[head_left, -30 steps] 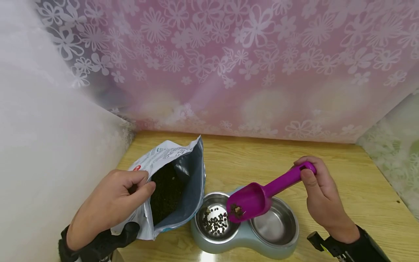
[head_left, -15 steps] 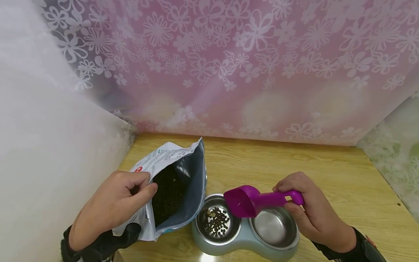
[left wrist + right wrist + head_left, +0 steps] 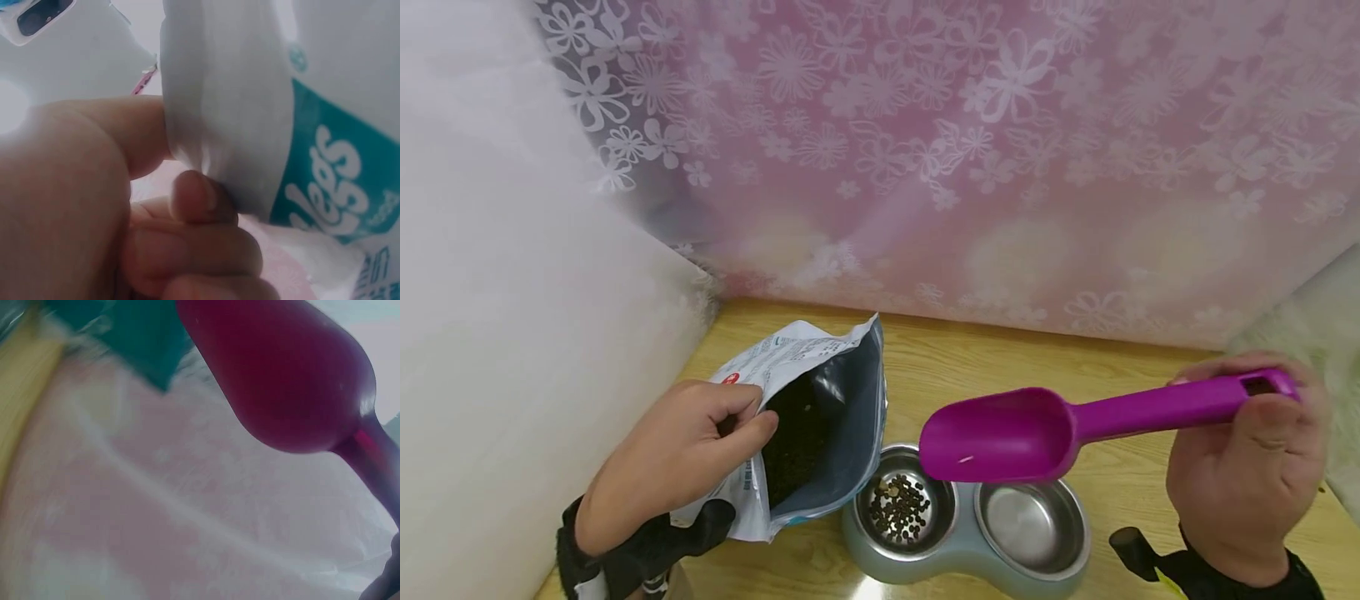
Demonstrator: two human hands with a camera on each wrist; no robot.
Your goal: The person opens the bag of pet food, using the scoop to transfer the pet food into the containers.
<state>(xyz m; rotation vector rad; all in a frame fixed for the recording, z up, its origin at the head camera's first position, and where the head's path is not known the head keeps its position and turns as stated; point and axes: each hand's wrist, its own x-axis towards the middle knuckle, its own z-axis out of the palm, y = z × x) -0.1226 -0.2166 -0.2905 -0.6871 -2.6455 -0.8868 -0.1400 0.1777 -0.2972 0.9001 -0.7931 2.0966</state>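
Note:
My left hand (image 3: 681, 458) pinches the near edge of an opened white food bag (image 3: 748, 375), whose dark contents show inside. Up close in the left wrist view, thumb and fingers hold the rim of that bag (image 3: 219, 112), which has a teal label. By its handle, my right hand (image 3: 1247, 475) grips a purple scoop (image 3: 1000, 433), raised above the bowls. Only a small pale bit shows in the scoop. Below it, dark brown pellets (image 3: 898, 508) lie in the left steel bowl (image 3: 947, 525) of a grey-blue double feeder (image 3: 955, 562). The right steel bowl (image 3: 1030, 525) holds no pellets.
The wooden tabletop (image 3: 917, 358) carries the bag and feeder. Behind it hangs a pink floral curtain (image 3: 887, 217). A white sheet (image 3: 535, 317) borders the left side, and a pale patterned cloth (image 3: 1300, 325) the right.
The scoop tipped over the left bowl, and its dark pellets dropped out. My right hand then rose and moved right with it. The left hand kept its hold on the bag.

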